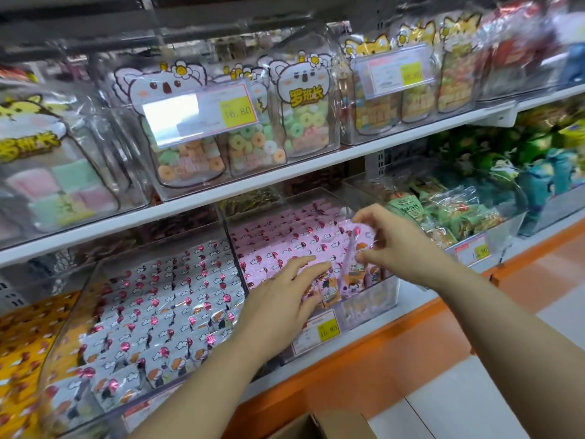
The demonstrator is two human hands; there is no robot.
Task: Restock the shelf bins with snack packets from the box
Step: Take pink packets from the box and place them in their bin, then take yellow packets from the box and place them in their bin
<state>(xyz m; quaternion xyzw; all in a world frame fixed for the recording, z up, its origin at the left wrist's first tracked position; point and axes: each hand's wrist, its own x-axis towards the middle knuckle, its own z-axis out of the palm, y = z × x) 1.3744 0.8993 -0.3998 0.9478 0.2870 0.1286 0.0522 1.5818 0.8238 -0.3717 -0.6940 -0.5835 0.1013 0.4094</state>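
The left hand (281, 299) lies fingers spread on pink packets (285, 236) — right hand (395, 245) fingers pinch 1 packet (350, 248).

Two white shelves slant across the view. The upper shelf (395, 139) bears clear bins side by side: a koala bin (329, 131) holds koala-shaped bags (300, 99) of ring sweets, with a yellow price tag (237, 110) on its front, and to its right stand cat-shaped bags (452, 71). The lower shelf (395, 337) (its front edge is orange) bears a white-packet bin (63, 353), just beside it on the right a pink-packet bin (373, 299), then a green-packet bin (493, 236). Yellow packets (19, 343) lie at the far left.
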